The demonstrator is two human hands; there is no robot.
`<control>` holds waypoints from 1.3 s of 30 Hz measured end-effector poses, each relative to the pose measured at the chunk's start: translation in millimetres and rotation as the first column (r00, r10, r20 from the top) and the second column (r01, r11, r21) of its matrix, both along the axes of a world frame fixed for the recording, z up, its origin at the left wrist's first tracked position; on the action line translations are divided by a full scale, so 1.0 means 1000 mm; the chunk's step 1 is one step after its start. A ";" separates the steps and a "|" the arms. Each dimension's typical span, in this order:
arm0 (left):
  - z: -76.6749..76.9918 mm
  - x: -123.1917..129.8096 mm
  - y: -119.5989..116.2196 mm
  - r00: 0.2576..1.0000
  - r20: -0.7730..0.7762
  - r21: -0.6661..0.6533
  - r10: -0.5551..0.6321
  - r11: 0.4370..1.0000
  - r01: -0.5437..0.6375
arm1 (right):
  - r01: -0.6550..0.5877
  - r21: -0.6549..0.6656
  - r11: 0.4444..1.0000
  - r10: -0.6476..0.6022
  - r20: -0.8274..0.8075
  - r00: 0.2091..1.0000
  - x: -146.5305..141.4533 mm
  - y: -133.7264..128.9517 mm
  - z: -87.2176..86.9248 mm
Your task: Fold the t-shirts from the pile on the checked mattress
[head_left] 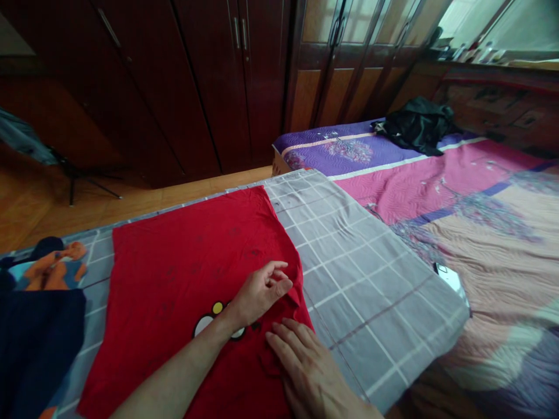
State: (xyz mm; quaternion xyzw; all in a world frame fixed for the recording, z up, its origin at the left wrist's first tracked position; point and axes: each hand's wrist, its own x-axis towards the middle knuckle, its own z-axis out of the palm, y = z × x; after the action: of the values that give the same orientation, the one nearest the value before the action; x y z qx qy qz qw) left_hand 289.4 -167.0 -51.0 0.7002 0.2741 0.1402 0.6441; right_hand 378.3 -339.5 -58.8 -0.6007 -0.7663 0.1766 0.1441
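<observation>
While the red cotton T-shirt (183, 279) lies lengthwise away from the person, left hand (259, 294) curls loosely on it, right hand (305, 372) spreads flat.

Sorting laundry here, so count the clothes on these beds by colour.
Red: 1 T-shirt
Dark blue: 1 garment
Black: 1 cloth bundle
Total: 3
A printed patch by the dark blue garment may be separate; I cannot tell.

Dark wood wardrobe (218, 87), wooden floor (87, 215), bright window (489, 23)
</observation>
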 end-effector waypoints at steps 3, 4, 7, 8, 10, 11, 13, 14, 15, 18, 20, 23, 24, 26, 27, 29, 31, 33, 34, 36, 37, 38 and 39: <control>0.007 -0.004 -0.001 0.993 -0.094 0.143 -0.070 0.986 0.083 | 0.015 0.113 0.994 -0.024 0.079 0.997 0.011 -0.012 -0.006; 0.008 -0.004 -0.002 0.988 -0.119 0.208 -0.096 0.971 0.120 | 0.025 0.176 0.984 -0.041 0.087 0.995 0.015 -0.017 -0.005; 0.010 -0.004 -0.010 0.980 -0.137 0.415 -0.142 0.890 0.187 | 0.062 0.272 0.960 -0.091 0.095 0.991 0.023 -0.034 0.010; 0.010 -0.003 -0.013 0.981 -0.127 0.485 -0.145 0.854 0.189 | 0.077 0.257 0.963 -0.105 0.096 0.990 0.024 -0.038 0.016; 0.006 0.000 -0.018 0.984 -0.100 0.612 -0.147 0.771 0.177 | 0.096 0.198 0.975 -0.116 0.095 0.989 0.025 -0.045 0.026; 0.004 0.002 -0.020 0.987 -0.082 0.661 -0.141 0.734 0.160 | 0.104 0.184 0.977 -0.123 0.090 0.988 0.025 -0.048 0.026; -0.001 0.006 -0.019 0.995 -0.033 0.707 -0.093 0.701 0.089 | 0.116 0.239 0.964 -0.133 0.060 0.989 0.025 -0.050 0.019; -0.003 0.008 -0.017 0.999 -0.006 0.699 -0.047 0.714 0.038 | 0.117 0.260 0.959 -0.133 0.047 0.990 0.025 -0.050 0.013; -0.005 0.009 -0.014 1.000 0.013 0.671 0.009 0.741 -0.016 | 0.118 0.281 0.953 -0.132 0.031 0.991 0.025 -0.050 0.005; -0.005 0.009 0.000 0.980 0.007 0.564 0.198 0.809 -0.167 | 0.104 0.272 0.957 -0.107 -0.002 0.994 0.025 -0.050 -0.013; -0.001 0.005 0.006 0.958 -0.012 0.554 0.287 0.799 -0.233 | 0.098 0.265 0.959 -0.099 -0.008 0.995 0.025 -0.051 -0.016; 0.009 0.001 0.005 0.956 -0.050 0.591 0.291 0.780 -0.206 | 0.088 0.279 0.956 -0.085 -0.022 0.996 0.026 -0.051 -0.013; 0.012 0.000 0.002 0.960 -0.087 0.608 0.265 0.778 -0.159 | 0.088 0.284 0.955 -0.084 -0.027 0.996 0.026 -0.051 -0.012; 0.014 0.000 -0.006 0.957 -0.190 0.643 0.221 0.764 -0.049 | 0.092 0.291 0.952 -0.085 -0.034 0.996 0.025 -0.051 -0.011; 0.013 0.001 -0.010 0.948 -0.239 0.662 0.209 0.750 0.001 | 0.093 0.294 0.951 -0.086 -0.036 0.996 0.025 -0.051 -0.011; 0.009 0.003 -0.015 0.934 -0.295 0.686 0.201 0.725 0.060 | 0.087 0.323 0.942 -0.077 -0.043 0.996 0.025 -0.051 -0.013; 0.004 0.005 -0.015 0.933 -0.298 0.676 0.201 0.735 0.057 | 0.078 0.352 0.933 -0.065 -0.047 0.997 0.026 -0.051 -0.014; 0.001 0.006 -0.013 0.935 -0.290 0.631 0.203 0.775 0.027 | 0.066 0.380 0.923 -0.050 -0.051 0.997 0.027 -0.051 -0.016; 0.001 0.006 -0.012 0.936 -0.287 0.607 0.203 0.795 0.013 | 0.060 0.394 0.917 -0.041 -0.056 0.998 0.027 -0.052 -0.017; 0.000 0.006 -0.011 0.938 -0.281 0.592 0.204 0.806 0.002 | 0.050 0.405 0.913 -0.026 -0.064 0.998 0.027 -0.054 -0.018; 0.000 0.006 -0.011 0.939 -0.276 0.608 0.204 0.794 0.007 | 0.045 0.404 0.914 -0.020 -0.066 0.998 0.027 -0.056 -0.017; -0.001 0.005 -0.012 0.940 -0.271 0.634 0.207 0.773 0.013 | 0.038 0.397 0.917 -0.013 -0.065 0.998 0.026 -0.056 -0.015; -0.002 0.005 -0.014 0.942 -0.262 0.663 0.211 0.748 0.017 | 0.035 0.386 0.922 -0.010 -0.067 0.998 0.027 -0.056 -0.012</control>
State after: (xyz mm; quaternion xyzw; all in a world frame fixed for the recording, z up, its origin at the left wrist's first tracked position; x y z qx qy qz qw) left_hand 294.6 -180.6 -52.6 0.8791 0.3446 0.1453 0.2956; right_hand 405.1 -395.9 -71.3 -0.5633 -0.7740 0.0394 0.2863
